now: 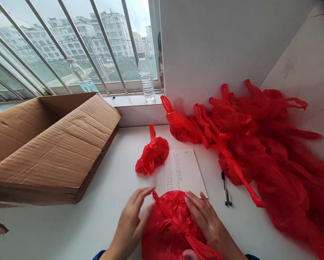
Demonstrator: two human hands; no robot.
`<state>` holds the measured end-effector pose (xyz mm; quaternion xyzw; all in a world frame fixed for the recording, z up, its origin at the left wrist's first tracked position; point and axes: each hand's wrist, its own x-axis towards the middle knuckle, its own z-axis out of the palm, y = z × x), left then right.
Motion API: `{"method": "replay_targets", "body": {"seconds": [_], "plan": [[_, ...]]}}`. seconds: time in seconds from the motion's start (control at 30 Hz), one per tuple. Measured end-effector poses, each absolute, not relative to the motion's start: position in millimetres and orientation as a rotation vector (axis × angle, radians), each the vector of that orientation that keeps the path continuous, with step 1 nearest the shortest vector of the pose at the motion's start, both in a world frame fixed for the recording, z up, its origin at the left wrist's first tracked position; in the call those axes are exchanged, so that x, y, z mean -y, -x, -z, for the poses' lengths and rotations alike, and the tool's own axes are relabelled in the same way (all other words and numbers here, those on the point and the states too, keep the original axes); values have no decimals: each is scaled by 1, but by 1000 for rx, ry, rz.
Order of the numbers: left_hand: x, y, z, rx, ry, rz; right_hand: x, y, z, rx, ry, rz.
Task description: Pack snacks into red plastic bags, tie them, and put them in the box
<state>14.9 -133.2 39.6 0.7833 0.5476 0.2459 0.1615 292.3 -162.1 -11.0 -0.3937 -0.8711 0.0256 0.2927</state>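
A red plastic bag [173, 224] lies bunched at the near edge of view, its top gathered and crinkled. My left hand [132, 220] is at its left side, thumb and fingers apart, with fingertips close to a small red handle loop; whether they touch it I cannot tell. On the bag's right side rests my right hand [209, 222], fingers stretched over the plastic and its thumb lower down. What the bag contains is hidden. Beyond it lies a sheet of paper [187, 169] with handwritten columns, partly covered by the bag's top edge.
A smaller tied red bag [153, 153] sits left of the paper. Many red bags [259, 137] pile up at right against the wall. Pens [224, 186] lie beside the paper. An open cardboard box [59, 144] stands at left. Plastic bottles [146, 79] stand on the windowsill.
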Motion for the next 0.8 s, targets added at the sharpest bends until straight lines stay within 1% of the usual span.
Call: {"method": "replay_targets", "body": {"seconds": [0.1, 0.2, 0.3, 0.4, 0.47, 0.6, 0.8], "plan": [[122, 0, -37, -1753, -2082, -610, 166, -303, 6, 2275, 1045, -144], [117, -2, -33, -1713, -2071, -483, 170, -302, 8, 2148, 1028, -219], [117, -16, -35, -1610, -2001, -476, 173, -292, 14, 2021, 1047, -240], [119, -28, -40, -1494, -1859, -570, 174, -284, 19, 1997, 1058, -166], [121, -29, -44, -1453, -1747, -702, 175, -283, 21, 2009, 1048, -116], [124, -18, -47, -1494, -1592, -951, 176, -292, 18, 2071, 1023, -121], [131, -9, -41, -1599, -1536, -1041, 185, -295, 12, 2078, 1046, -185]]}}
